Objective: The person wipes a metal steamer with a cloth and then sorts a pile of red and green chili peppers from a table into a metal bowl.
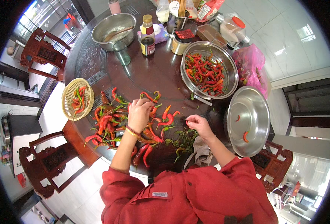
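Observation:
Over the loose pile of red chili peppers (106, 124) on the dark wooden table, my left hand (141, 112) reaches palm down with fingers bent. Peppers show beside and under its fingers; whether one is gripped is hidden. My right hand (200, 126) pinches a small red piece of chili (187, 122) between thumb and fingertips. Below that hand lies a heap of green stems and leaves (183, 141), touching a grey cloth (201, 152). Several single peppers, such as a curved red one (169, 119), lie between my hands.
A steel basin (249, 103) at right holds two chili pieces. Behind it stand a steel pot of peppers (232, 75) and a pink plastic bag (254, 61). A yellow plastic basket (67, 103) sits left. Farther back are a glass (122, 54), sauce bottle (147, 36) and mixing bowl (97, 33).

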Motion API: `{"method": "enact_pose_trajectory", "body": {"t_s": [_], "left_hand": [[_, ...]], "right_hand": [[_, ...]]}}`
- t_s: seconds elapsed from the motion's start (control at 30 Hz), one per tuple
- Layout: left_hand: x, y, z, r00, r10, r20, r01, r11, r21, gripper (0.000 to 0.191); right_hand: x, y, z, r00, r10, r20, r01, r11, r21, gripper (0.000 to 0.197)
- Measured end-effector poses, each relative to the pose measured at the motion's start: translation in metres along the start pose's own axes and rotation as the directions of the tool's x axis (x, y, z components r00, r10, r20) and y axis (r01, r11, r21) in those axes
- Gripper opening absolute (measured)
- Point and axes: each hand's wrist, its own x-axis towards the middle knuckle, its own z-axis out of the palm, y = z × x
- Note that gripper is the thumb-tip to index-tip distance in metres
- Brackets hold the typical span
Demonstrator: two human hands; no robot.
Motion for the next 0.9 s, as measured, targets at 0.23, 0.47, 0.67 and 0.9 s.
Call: {"method": "enact_pose_trajectory", "body": {"t_s": [0.23, 0.47, 0.67, 0.9], "left_hand": [[-0.059, 0.081, 0.009, 0.896, -0.217, 0.387, 0.429, 0.197, -0.882, 0.02], [-0.082, 0.117, 0.007, 0.905, -0.339, 0.256, 0.326, 0.169, -0.93, 0.014], [-0.106, 0.149, -0.004, 0.888, -0.402, 0.225, 0.326, 0.205, -0.923, 0.019], [-0.121, 0.192, 0.005, 0.873, -0.43, 0.229, 0.381, 0.309, -0.871, 0.022]], "right_hand": [[-0.057, -0.092, 0.056, 0.963, -0.271, 0.006, 0.268, 0.955, 0.129, 0.024], [-0.084, -0.106, 0.057, 0.868, -0.471, 0.156, 0.488, 0.867, -0.101, 0.026], [-0.091, -0.094, 0.028, 0.915, -0.309, 0.26, 0.27, 0.947, 0.177, 0.017], [-0.1, -0.1, 0.023, 0.794, -0.42, 0.44, 0.459, 0.888, 0.02, 0.006]]}}
